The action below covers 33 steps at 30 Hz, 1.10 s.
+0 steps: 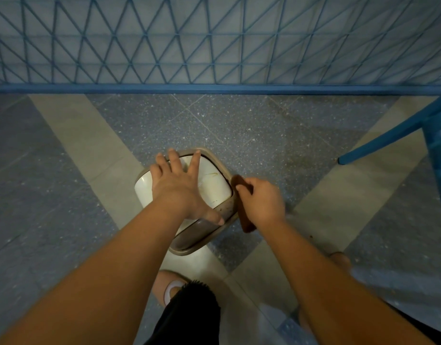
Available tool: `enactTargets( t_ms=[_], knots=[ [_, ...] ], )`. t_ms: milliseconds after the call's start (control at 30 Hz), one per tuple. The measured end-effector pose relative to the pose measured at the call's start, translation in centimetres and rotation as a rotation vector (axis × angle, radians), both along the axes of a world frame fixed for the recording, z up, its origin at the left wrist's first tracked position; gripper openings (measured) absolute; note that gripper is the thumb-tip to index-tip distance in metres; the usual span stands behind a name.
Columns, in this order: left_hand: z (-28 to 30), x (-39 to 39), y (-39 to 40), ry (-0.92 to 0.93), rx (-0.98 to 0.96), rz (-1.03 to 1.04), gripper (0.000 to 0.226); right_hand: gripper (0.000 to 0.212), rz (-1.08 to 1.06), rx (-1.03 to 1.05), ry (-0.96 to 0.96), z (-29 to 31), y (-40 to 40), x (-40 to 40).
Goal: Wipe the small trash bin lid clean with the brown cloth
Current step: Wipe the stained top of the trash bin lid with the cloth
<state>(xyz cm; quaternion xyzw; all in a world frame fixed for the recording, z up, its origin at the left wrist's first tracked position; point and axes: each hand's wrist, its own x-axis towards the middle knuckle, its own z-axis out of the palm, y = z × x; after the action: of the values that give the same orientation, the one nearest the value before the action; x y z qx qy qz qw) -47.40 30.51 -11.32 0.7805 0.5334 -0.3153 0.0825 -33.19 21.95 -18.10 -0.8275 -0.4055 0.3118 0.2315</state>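
A small trash bin with a beige rim stands on the floor below me. Its white swing lid shows yellowish smears. My left hand lies flat on the lid with fingers spread, the thumb reaching to the rim's near right side. My right hand is closed around a folded brown cloth, held against the bin's right rim. The cloth sticks out above and below the fist.
Speckled grey and beige floor tiles surround the bin. A blue metal grille runs across the far side. A blue frame juts in at the right. My feet stand just behind the bin.
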Motion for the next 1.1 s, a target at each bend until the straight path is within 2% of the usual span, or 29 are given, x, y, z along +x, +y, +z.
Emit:
enactTargets(
  t_ms=[200,333,467,567,667,867,1000,1100],
  knots=[
    [-0.1,0.0,-0.3,-0.018,0.009,-0.003,0.153,0.023,-0.164,0.073,0.137,-2.1,-6.2,-3.1],
    [0.2,0.0,-0.2,-0.009,0.003,0.06,0.154,0.023,-0.137,0.057,0.104,-2.2,-3.9,-1.9],
    [0.2,0.1,-0.1,-0.014,0.0,0.077,0.155,0.022,-0.308,0.088,0.157,-1.5,-2.7,-2.2],
    [0.0,0.2,0.0,-0.019,0.003,0.074,0.155,0.014,-0.357,0.175,0.28,-0.3,-4.0,-4.7],
    [-0.2,0.1,0.0,-0.019,0.006,0.071,0.152,0.018,-0.243,0.288,0.274,0.5,-4.4,-5.5],
    [-0.1,0.1,0.1,-0.017,0.0,0.069,0.155,0.025,-0.243,0.173,0.239,-1.1,-3.2,-2.7],
    [-0.4,0.0,0.1,-0.02,0.007,0.061,0.152,0.019,-0.039,0.291,0.239,0.9,-3.8,-4.0],
    [-0.2,0.0,0.0,-0.024,-0.001,0.063,0.155,0.021,-0.1,0.213,0.195,-0.5,-3.3,-2.4]
  ],
)
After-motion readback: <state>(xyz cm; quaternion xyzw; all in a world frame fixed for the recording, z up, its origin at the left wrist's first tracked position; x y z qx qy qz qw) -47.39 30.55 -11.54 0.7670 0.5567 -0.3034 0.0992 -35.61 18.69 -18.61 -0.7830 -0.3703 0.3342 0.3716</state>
